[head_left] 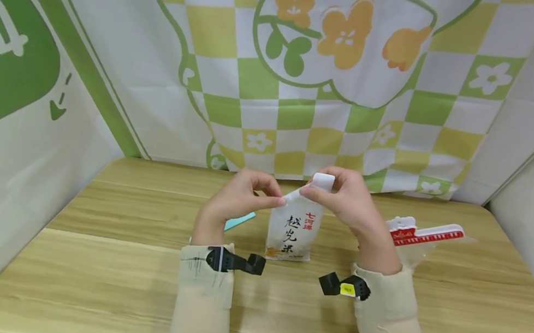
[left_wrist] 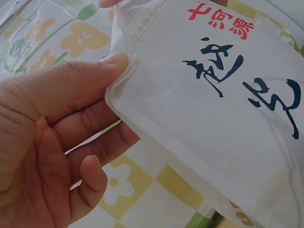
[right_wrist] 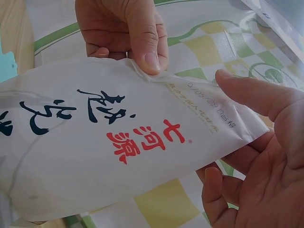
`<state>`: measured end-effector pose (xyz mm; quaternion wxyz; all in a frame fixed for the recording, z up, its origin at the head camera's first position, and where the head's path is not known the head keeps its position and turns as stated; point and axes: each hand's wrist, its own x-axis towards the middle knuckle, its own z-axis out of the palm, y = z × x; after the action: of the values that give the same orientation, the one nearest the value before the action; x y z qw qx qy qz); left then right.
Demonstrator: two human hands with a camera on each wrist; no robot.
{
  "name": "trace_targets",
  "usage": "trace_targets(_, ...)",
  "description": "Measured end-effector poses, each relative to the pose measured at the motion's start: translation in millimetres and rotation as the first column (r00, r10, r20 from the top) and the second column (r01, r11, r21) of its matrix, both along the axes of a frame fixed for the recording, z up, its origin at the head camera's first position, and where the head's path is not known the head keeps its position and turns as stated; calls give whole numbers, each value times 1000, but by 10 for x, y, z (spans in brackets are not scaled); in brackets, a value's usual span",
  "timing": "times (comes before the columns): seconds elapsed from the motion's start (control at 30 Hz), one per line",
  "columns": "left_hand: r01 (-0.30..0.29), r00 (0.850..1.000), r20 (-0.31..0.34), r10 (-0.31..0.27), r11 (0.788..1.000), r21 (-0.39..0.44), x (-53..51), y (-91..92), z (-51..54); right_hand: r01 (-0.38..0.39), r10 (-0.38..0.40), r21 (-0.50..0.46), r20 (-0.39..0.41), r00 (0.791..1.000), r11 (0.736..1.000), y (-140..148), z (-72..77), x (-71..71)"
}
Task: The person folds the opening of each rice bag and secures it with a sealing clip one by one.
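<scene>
A white rice bag (head_left: 291, 235) with black and red characters stands upright on the wooden table, held by its top edge. My left hand (head_left: 244, 197) pinches the bag's upper left corner between thumb and fingers; the left wrist view shows the thumb (left_wrist: 116, 66) pressing a crease there. At the upper right, my right hand (head_left: 349, 198) holds the folded-over top of the bag between thumb and fingers. In the right wrist view the bag (right_wrist: 71, 156) stretches between both hands, its printed top edge slanting toward the right hand (right_wrist: 266, 137).
Right of the bag, partly behind the right wrist, lies a red and white plastic item (head_left: 427, 234) with clear film. A flat teal piece (head_left: 240, 221) shows behind the left wrist. A patterned cloth (head_left: 311, 127) hangs along the table's (head_left: 101, 279) back edge.
</scene>
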<state>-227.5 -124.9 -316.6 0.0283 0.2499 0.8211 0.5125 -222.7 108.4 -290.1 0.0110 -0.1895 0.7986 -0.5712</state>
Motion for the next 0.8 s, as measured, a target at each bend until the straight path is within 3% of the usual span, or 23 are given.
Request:
trace_targets(0.47, -15, 998, 68, 15, 1000, -2, -38, 63, 10, 18, -18, 7, -25, 1000, 1000, 1, 3, -1)
trace_targets(0.8, 18, 999, -51, -16, 999, 50, -51, 166, -2, 22, -21, 13, -63, 998, 1000, 1, 0, 10)
